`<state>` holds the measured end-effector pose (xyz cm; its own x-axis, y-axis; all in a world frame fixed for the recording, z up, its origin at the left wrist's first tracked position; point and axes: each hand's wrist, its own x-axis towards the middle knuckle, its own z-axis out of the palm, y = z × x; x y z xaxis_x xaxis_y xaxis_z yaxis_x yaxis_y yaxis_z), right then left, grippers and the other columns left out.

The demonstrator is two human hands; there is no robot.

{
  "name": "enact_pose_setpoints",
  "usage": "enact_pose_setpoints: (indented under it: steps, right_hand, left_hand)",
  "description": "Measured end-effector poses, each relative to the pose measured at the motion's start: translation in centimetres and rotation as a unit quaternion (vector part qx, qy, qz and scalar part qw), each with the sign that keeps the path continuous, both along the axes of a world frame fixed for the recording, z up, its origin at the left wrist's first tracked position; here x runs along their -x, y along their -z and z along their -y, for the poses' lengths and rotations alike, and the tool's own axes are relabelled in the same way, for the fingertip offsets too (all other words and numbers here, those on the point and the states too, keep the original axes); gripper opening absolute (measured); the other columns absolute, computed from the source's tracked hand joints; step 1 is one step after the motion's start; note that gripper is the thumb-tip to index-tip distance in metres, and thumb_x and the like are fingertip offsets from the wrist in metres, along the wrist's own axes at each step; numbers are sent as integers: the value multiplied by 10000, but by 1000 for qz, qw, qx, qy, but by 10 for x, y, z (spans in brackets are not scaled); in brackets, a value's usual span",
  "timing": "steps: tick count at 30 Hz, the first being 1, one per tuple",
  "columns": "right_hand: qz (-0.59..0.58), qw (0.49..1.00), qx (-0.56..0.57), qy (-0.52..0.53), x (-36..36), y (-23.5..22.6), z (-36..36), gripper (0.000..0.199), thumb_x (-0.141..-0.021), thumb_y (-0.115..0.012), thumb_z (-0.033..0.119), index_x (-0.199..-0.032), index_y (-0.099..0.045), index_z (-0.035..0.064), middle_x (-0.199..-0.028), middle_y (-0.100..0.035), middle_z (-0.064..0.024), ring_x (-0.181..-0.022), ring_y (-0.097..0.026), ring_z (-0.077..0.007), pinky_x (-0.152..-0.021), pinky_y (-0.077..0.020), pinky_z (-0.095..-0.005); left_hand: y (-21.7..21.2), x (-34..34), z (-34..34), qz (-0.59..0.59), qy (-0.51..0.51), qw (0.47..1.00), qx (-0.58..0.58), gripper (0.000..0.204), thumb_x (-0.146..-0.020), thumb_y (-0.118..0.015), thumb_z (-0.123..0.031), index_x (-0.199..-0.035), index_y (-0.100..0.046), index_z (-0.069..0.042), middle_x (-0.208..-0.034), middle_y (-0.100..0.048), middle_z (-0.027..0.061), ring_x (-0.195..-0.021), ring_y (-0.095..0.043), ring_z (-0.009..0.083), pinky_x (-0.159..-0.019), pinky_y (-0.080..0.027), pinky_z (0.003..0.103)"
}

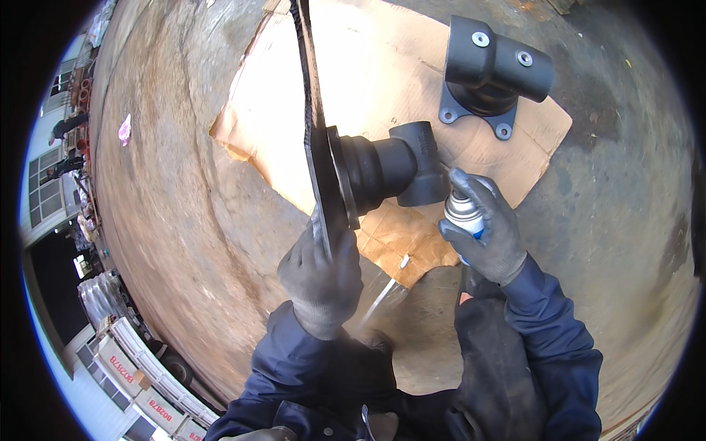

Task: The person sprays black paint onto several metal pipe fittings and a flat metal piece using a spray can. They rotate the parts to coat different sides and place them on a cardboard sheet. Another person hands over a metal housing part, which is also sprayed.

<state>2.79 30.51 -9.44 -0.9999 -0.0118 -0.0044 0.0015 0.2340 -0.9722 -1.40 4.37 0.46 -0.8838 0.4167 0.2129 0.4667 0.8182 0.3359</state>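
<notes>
My left hand (321, 279), in a dark grey glove, is closed on the near edge of a black metal fitting (375, 169). This fitting has a broad flat plate standing on edge, a stepped round neck and a short cross tube at its right end. In my right hand (489, 231), also gloved, is a spray can (463, 213) with a silver top and some blue on its body. The index finger lies on top of the can, by the nozzle. The can is close to the cross tube, apart from it. No spray can be made out.
Under the fitting lies a cardboard sheet (397, 66) on a concrete floor (191, 147). A second black fitting (493, 66), with bolt holes in its base, rests on it at the far right. Between my legs is a slim pale object (386, 294). Far left, people stand near a truck (147, 367).
</notes>
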Motion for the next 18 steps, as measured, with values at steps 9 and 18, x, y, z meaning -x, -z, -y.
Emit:
enact_pose_setpoints:
  steps: [9,18]
  right_hand:
    - [9,1000,-18,-17,4,-4,4,728,-910,-854,147,-1581,-572,131,-1441,-629,-173,-1235,-705,-348,-1030,-592,-431]
    - [11,1000,-11,-24,3,-4,6,741,-914,-856,155,-1592,-559,138,-1432,-626,-176,-1227,-704,-348,-1022,-590,-436]
  left_hand:
    - [-1,-2,3,17,-21,999,-17,397,-1046,-666,14,-1441,-681,32,-1102,-794,141,-834,-729,157,-757,-574,291]
    - [-2,0,5,-2,-21,999,-34,398,-1049,-660,22,-1446,-682,37,-1005,-775,83,-730,-645,95,-682,-532,267]
